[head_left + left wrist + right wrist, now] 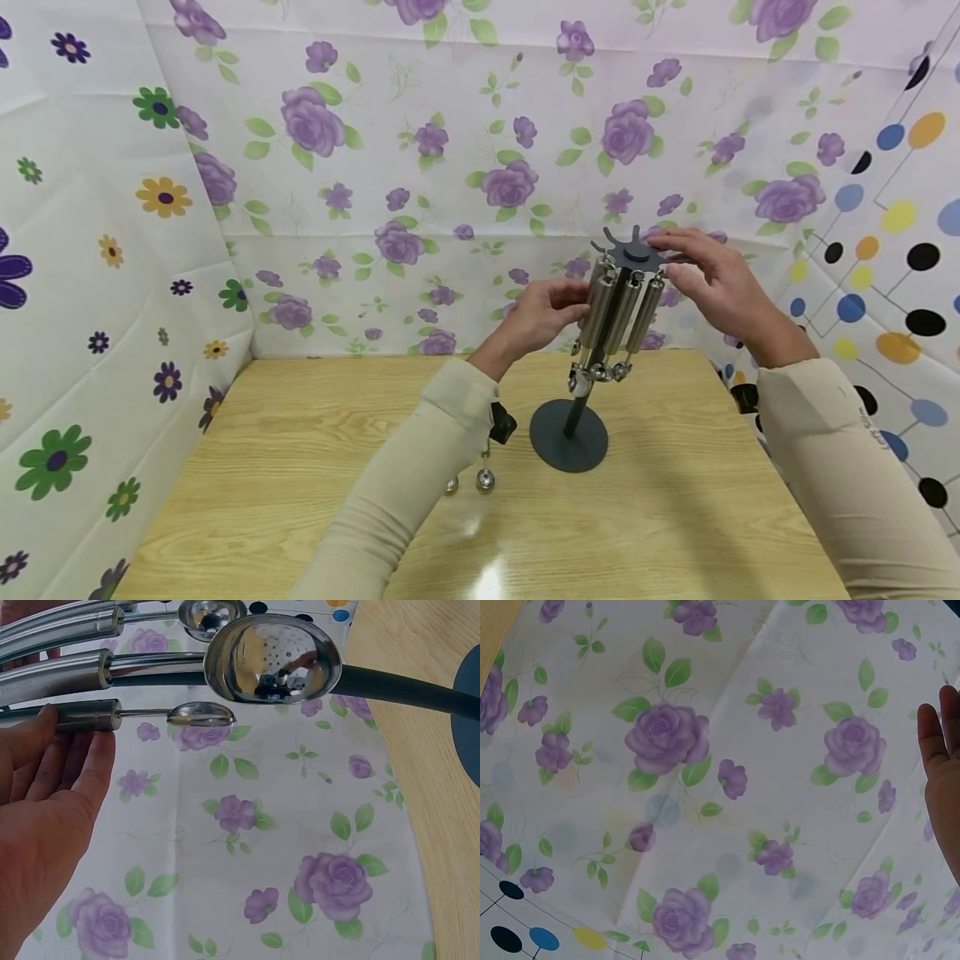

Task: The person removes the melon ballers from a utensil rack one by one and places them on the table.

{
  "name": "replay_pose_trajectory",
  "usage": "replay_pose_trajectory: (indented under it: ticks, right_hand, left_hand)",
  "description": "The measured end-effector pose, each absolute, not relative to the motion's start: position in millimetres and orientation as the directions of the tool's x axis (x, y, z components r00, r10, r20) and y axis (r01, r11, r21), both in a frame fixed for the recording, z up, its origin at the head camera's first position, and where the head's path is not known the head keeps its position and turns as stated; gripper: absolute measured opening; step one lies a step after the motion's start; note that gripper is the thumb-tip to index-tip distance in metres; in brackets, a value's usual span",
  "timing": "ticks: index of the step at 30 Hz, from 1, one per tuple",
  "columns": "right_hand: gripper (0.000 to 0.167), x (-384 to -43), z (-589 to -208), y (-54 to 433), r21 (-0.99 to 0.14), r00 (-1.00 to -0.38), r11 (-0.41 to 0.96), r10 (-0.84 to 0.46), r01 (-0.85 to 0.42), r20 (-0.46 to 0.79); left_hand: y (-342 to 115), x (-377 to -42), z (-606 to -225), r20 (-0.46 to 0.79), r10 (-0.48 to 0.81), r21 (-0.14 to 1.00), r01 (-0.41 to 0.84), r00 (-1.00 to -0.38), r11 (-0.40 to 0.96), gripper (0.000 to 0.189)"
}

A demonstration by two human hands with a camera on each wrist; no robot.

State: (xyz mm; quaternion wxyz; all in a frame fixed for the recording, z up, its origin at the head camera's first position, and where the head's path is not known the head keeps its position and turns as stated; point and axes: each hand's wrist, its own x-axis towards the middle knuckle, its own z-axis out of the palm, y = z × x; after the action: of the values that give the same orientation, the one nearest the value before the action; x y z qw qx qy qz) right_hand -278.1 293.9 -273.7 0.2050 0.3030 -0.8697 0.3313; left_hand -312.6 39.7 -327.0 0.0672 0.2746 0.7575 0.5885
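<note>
A dark rotating-style stand (567,437) with a round base and a hooked top (637,252) carries several steel-handled utensils (622,312), bowl-shaped heads downward. My left hand (543,317) is at the left side of this cluster. In the left wrist view, its thumb and fingers (52,810) pinch the handle of a steel spoon (82,717) with a small bowl. A larger, oval-headed utensil (273,660) hangs beside it. My right hand (720,287) has its fingers extended at the right edge of the hooked top; contact is unclear. The right wrist view shows only part of that hand (943,765).
Two more steel utensil heads (485,479) lie on the wooden table (322,492), their handles hidden by my left sleeve. A black block (501,422) sits at the left wrist. Flowered cloth (420,167) hangs behind the stand, with patterned cloths on both sides.
</note>
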Motion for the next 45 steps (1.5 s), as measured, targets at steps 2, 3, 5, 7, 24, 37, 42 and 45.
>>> replay_pose_trajectory:
  ticks: [2,3,5,7,24,37,42,45]
  right_hand:
    - [0.039,-277.6,-273.8,294.1,-0.453,-0.736,0.6,-0.389,-0.659,0.554]
    - [0.039,-277.3,-273.8,294.2,-0.454,-0.737,0.601,-0.388,-0.658,0.553]
    - [0.04,-277.1,-273.9,294.3,-0.456,-0.74,0.604,-0.386,-0.654,0.551]
    - [0.04,-277.1,-274.3,294.4,-0.455,-0.741,0.605,-0.385,-0.653,0.55]
    - [0.04,-277.2,-276.8,292.8,-0.493,-0.751,0.581,-0.379,-0.648,0.54]
    - [0.038,-279.7,-278.1,292.6,-0.498,-0.714,0.525,-0.381,-0.69,0.587]
    - [0.038,-280.0,-278.0,291.8,-0.505,-0.722,0.53,-0.371,-0.681,0.585]
    - [0.038,-280.1,-278.7,291.8,-0.505,-0.726,0.537,-0.368,-0.676,0.581]
  left_hand:
    - [37.1,-311.8,-326.6,0.225,0.501,0.929,0.339,-0.836,0.15,0.033]
    - [35.7,-311.4,-326.3,0.224,0.501,0.928,0.34,-0.836,0.151,0.034]
    - [32.8,-310.8,-325.5,0.22,0.497,0.928,0.336,-0.839,0.158,0.035]
    - [29.9,-310.2,-324.5,0.213,0.491,0.928,0.332,-0.845,0.169,0.036]
    - [7.3,-309.5,-323.7,0.214,0.448,0.913,0.34,-0.868,0.223,0.032]
    - [-23.2,-308.7,-337.5,0.214,0.379,0.922,0.314,-0.9,0.226,0.032]
    - [-35.0,-308.7,-344.8,0.197,0.344,0.925,0.29,-0.918,0.245,0.03]
    - [-40.7,-307.8,-347.8,0.182,0.322,0.924,0.274,-0.929,0.266,0.03]
